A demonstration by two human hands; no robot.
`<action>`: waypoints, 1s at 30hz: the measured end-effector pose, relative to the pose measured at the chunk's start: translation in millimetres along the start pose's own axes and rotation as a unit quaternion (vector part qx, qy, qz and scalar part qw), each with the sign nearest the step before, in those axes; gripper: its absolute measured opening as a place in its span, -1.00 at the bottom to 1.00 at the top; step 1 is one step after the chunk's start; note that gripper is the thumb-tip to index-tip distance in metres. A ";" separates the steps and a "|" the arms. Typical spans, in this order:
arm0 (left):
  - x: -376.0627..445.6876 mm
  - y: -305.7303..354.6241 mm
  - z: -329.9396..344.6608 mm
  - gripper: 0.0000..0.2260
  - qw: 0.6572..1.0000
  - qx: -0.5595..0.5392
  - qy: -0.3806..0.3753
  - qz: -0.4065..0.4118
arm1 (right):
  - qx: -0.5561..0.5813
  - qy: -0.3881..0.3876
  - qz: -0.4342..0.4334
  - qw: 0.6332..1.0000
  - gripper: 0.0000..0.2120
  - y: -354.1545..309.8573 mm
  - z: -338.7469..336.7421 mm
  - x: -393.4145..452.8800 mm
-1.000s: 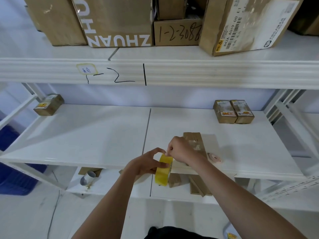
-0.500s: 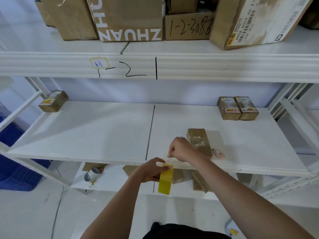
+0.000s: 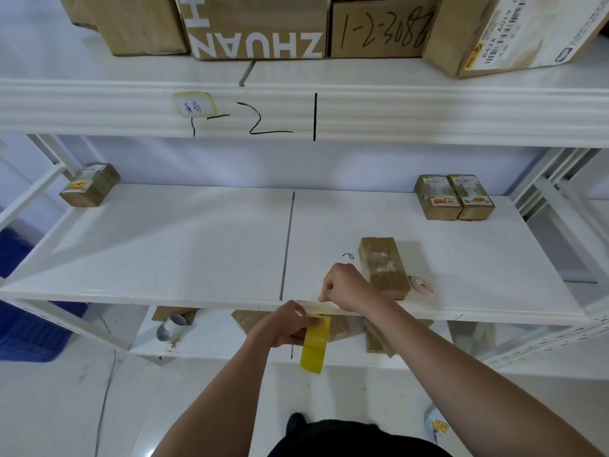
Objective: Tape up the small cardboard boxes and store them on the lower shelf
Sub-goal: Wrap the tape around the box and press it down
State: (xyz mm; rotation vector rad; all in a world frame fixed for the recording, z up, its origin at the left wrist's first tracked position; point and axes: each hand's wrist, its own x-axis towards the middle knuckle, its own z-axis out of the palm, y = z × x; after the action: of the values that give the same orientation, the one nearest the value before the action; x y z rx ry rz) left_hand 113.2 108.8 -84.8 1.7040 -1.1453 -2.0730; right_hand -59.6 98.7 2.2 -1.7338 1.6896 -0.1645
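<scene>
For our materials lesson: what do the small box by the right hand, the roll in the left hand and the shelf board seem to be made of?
Small box: brown matte cardboard, with glossy clear tape patches on top.
Tape roll: translucent yellowish plastic film, probably; it looks glossy and wound.
Shelf board: smooth white surface with soft sheen, likely painted metal or laminate; the picture leaves that open.
</scene>
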 end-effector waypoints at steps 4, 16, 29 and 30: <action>4.7 0.9 1.3 -0.64 0.998 0.052 0.021 0.011 | 0.005 0.001 0.008 1.000 -0.93 3.1 4.5 4.8; 14.0 -9.0 1.2 -0.63 0.997 0.006 0.062 -0.042 | -0.008 -0.006 0.052 0.999 -0.90 -0.4 14.3 34.1; 29.7 -19.3 2.4 -0.55 0.994 -0.026 0.045 -0.092 | -0.022 0.002 0.069 0.997 -0.95 -4.7 31.1 48.1; 31.0 -20.0 1.9 -0.55 0.994 -0.025 0.045 -0.094 | -0.023 0.004 0.069 0.997 -0.95 -5.6 32.1 49.1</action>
State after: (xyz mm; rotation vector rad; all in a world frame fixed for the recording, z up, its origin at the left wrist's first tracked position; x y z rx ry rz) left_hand 108.0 104.1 -121.1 1.9267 -0.9314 -2.0857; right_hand -30.7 65.5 -36.9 -1.6441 1.8257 -0.0695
